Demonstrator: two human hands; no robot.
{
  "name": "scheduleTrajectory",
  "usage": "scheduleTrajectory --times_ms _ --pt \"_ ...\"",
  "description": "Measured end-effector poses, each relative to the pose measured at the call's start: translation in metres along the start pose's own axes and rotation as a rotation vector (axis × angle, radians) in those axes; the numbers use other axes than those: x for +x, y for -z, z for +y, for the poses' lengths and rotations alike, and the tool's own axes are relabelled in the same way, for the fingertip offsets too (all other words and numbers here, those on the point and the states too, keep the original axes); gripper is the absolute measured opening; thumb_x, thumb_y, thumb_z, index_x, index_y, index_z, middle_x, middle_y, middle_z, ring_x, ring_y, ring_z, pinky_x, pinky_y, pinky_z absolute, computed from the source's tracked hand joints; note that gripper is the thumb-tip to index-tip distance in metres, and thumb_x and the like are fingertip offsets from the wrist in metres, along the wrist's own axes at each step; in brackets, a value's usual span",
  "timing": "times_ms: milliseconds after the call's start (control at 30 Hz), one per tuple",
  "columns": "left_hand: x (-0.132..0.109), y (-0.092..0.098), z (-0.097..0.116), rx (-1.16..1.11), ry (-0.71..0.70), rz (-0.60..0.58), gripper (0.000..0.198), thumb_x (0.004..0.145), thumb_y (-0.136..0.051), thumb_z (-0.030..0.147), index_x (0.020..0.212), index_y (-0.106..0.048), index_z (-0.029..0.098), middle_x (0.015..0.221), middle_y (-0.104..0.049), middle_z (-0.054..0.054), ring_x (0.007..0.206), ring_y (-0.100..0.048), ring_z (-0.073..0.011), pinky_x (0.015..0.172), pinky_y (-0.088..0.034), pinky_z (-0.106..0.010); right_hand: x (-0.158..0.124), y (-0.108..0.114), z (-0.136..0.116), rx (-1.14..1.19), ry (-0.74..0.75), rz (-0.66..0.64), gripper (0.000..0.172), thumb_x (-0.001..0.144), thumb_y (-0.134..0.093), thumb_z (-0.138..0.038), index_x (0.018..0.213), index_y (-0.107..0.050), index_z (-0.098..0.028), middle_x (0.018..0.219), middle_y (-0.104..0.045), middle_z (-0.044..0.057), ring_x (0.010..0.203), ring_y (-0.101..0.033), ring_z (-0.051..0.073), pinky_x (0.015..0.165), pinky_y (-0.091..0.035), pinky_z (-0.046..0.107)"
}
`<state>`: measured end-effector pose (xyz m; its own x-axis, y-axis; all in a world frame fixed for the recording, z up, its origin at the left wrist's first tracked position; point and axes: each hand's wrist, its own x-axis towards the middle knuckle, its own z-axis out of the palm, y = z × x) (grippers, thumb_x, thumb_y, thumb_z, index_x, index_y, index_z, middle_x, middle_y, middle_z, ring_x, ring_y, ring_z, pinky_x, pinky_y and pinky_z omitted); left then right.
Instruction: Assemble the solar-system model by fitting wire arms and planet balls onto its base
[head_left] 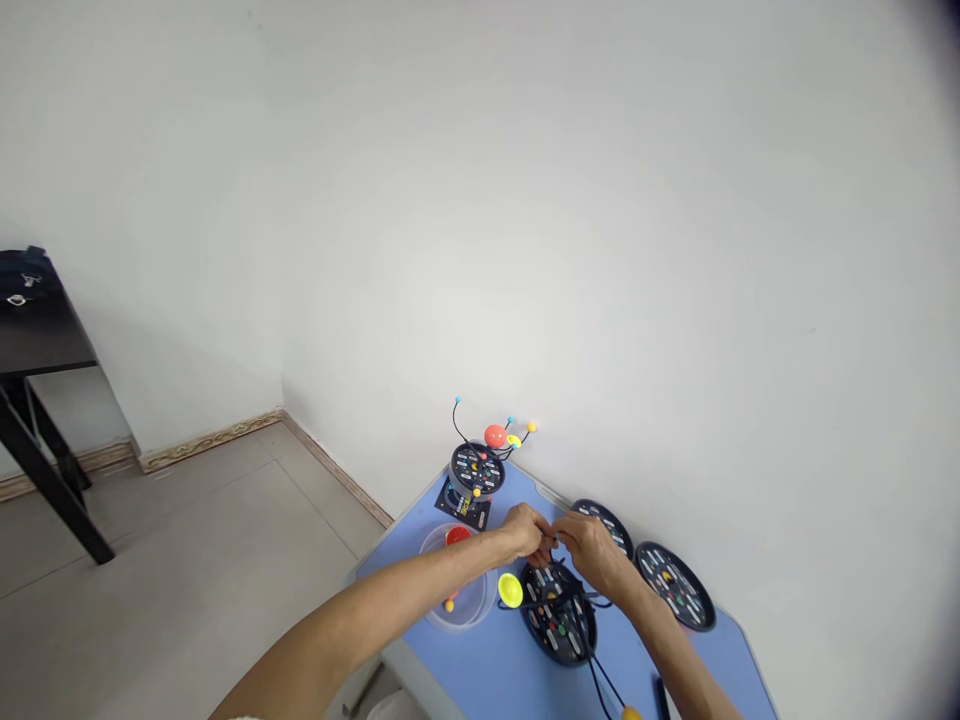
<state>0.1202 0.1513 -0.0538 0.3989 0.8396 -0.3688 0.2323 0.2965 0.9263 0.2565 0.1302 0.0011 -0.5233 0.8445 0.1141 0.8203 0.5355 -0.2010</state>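
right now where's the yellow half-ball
In head view, the yellow half-ball lies on the blue table between the clear bowl and the black disc, below the left hand.

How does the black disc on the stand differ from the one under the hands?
The raised disc sits on a stand above the blue table; the near disc lies flat on it. By the raised disc rise thin arms with coloured balls; black rods lie across the near disc. The left hand and right hand meet over the near disc; the raised disc is untouched. Both are round, black, with small coloured marks.
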Motion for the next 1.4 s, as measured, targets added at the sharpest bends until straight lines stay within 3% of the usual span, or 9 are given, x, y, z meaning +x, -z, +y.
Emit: scheduleTrajectory --times_ms 233,400,633,833,1000,1133,1267,1400 --pt "0.001 -0.001 -0.003 -0.015 -0.024 0.002 0.026 0.095 -0.061 0.031 0.115 -0.061 0.015 0.109 -0.066 -0.007 0.087 -0.067 -0.0179 0.074 -0.058 -0.036 0.000 0.000 -0.001 -0.128 -0.013 -0.055 0.034 0.080 -0.040 0.001 0.075 -0.069 -0.017 0.076 -0.068 0.008 0.074 -0.065 0.020 0.065 -0.040 0.026" --pt "-0.001 -0.001 -0.001 -0.006 -0.008 -0.016 0.028 0.095 -0.060 0.034 0.115 -0.063 0.015 0.114 -0.065 -0.006 0.097 -0.066 -0.0237 0.081 -0.057 -0.040 -0.001 -0.001 -0.001 -0.196 -0.011 -0.094 0.033 0.082 -0.042 0.002 0.082 -0.070 -0.016 0.082 -0.070 0.010 0.078 -0.066 0.021 0.066 -0.039 0.027" --pt "-0.002 -0.001 0.001 -0.010 -0.007 -0.036 0.029 0.095 -0.060 0.032 0.118 -0.061 0.015 0.115 -0.065 -0.008 0.095 -0.066 -0.0209 0.080 -0.058 -0.040 0.002 0.003 0.002 -0.236 0.002 -0.148 0.033 0.078 -0.041 0.005 0.080 -0.069 -0.014 0.079 -0.070 0.010 0.076 -0.066 0.021 0.065 -0.040 0.027" --pt "0.002 0.001 -0.002 -0.020 -0.021 -0.036 0.027 0.095 -0.060 0.032 0.115 -0.062 0.014 0.109 -0.066 -0.007 0.088 -0.067 -0.0186 0.075 -0.058 -0.036 0.000 0.010 -0.007 -0.229 0.104 -0.175 0.041 0.076 -0.037 0.007 0.079 -0.070 -0.017 0.081 -0.068 0.007 0.075 -0.063 0.018 0.068 -0.042 0.027" --pt "0.006 0.001 -0.004 -0.060 -0.054 -0.019 0.017 0.094 -0.061 0.028 0.096 -0.067 0.012 0.079 -0.067 0.000 0.066 -0.065 -0.0127 0.063 -0.056 -0.029 0.000 0.011 -0.009 -0.277 0.086 -0.194 0.042 0.076 -0.036 0.007 0.087 -0.070 -0.015 0.087 -0.069 0.010 0.080 -0.064 0.020 0.070 -0.043 0.027" --pt "0.007 -0.001 -0.005 -0.120 -0.114 0.014 0.014 0.083 -0.071 0.020 0.074 -0.073 0.010 0.049 -0.055 0.002 0.051 -0.062 -0.0161 0.057 -0.054 -0.029 0.001 0.008 -0.006 -0.327 0.017 -0.215 0.037 0.079 -0.038 0.005 0.087 -0.069 -0.014 0.088 -0.071 0.011 0.081 -0.067 0.021 0.068 -0.042 0.027" --pt "0.007 -0.002 -0.007 -0.158 -0.156 0.032 0.011 0.073 -0.078 0.021 0.072 -0.076 0.011 0.043 -0.053 0.001 0.046 -0.060 -0.0187 0.052 -0.053 -0.031 0.002 0.007 -0.008 -0.362 -0.032 -0.233 0.035 0.081 -0.040 0.004 0.088 -0.070 -0.012 0.090 -0.073 0.013 0.083 -0.069 0.023 0.068 -0.041 0.028" --pt "0.008 -0.002 -0.007 -0.159 -0.156 0.035 0.008 0.072 -0.077 0.019 0.074 -0.077 0.012 0.043 -0.054 0.001 0.047 -0.060 -0.0189 0.053 -0.053 -0.030 0.003 0.006 -0.009 -0.377 -0.056 -0.239 0.034 0.084 -0.040 0.003 0.090 -0.070 -0.012 0.090 -0.073 0.014 0.085 -0.070 0.024 0.068 -0.041 0.028"
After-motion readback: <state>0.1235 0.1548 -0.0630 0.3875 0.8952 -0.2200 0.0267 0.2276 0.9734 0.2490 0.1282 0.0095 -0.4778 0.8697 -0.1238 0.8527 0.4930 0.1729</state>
